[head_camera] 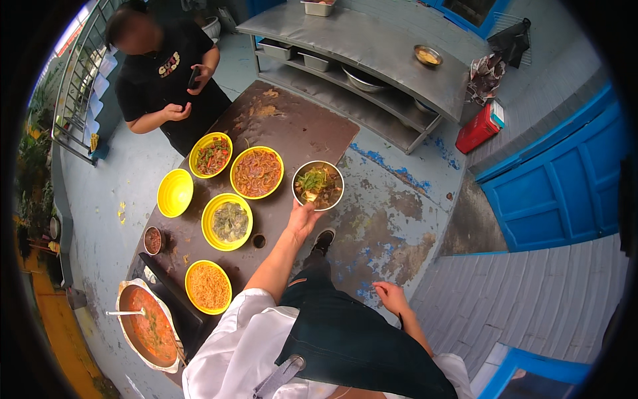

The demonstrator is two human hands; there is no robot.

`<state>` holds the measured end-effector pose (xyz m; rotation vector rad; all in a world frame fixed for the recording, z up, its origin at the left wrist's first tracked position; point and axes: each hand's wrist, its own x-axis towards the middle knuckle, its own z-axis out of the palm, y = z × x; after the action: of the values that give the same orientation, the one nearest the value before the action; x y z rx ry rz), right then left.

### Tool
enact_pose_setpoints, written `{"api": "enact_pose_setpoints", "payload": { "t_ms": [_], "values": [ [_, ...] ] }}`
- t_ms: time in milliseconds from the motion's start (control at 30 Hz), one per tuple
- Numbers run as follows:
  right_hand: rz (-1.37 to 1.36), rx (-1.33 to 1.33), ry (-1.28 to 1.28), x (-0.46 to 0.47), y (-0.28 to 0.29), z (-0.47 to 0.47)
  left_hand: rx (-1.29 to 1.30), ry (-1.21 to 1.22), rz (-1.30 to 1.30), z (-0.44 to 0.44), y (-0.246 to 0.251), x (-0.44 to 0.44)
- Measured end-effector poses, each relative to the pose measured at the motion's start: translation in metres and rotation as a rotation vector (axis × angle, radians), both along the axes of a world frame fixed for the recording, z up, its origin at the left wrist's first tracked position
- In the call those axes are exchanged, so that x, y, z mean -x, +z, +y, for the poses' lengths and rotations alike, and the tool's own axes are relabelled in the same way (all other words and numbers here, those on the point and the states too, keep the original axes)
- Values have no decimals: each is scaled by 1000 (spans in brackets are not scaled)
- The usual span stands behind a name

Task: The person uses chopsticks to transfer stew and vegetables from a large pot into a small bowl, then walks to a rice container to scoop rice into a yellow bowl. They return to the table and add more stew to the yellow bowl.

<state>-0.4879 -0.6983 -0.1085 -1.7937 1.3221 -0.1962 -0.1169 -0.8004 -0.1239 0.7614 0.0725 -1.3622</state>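
My left hand [303, 219] holds the near rim of a steel bowl [319, 185] with brown food and shredded greens, at the right edge of a brown table [319, 124]. My right hand [391, 295] hangs low at my right with no object visible in it; its fingers look partly curled. On the table stand yellow bowls: one of red and green peppers [212, 155], one of brown strips in sauce [256, 172], one of greens in clear liquid [229, 223], one of noodles [208, 287], and an empty yellow bowl [175, 193].
A large pot of red soup [149, 324] with a ladle stands at lower left, near a small bowl of dark sauce [154, 240]. A person in black [169, 75] stands across the table, holding a phone. Beyond are a steel shelf table [379, 45] and a red container [478, 130].
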Motion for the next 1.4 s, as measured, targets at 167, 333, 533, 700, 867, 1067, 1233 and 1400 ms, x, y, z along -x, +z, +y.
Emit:
{"api": "enact_pose_setpoints", "payload": {
  "t_ms": [167, 333, 533, 700, 867, 1067, 1233, 1400],
  "values": [
    [130, -49, -194, 51, -36, -63, -160, 111, 36, -92, -53, -21],
    [-42, -347, -601, 143, -91, -83, -275, 195, -13, -125, -80, -48],
    [-269, -777, -1113, 186, -130, -68, -747, -181, -75, -113, -62, -5],
    [255, -652, -429, 194, -133, -134, -560, -1271, -866, -217, -72, 78],
    [53, -715, -730, 282, -155, -276, -287, -1671, -705, -395, -55, 225],
    [-109, 73, -1271, 443, -96, -443, -354, -1955, -1062, -595, -50, 457],
    [93, 149, -1427, 555, -76, -475, -298, -2289, -935, -699, -96, 641],
    [303, -296, -1553, 571, -123, -413, -100, -2618, -962, -794, -106, 832]
  ]
}}
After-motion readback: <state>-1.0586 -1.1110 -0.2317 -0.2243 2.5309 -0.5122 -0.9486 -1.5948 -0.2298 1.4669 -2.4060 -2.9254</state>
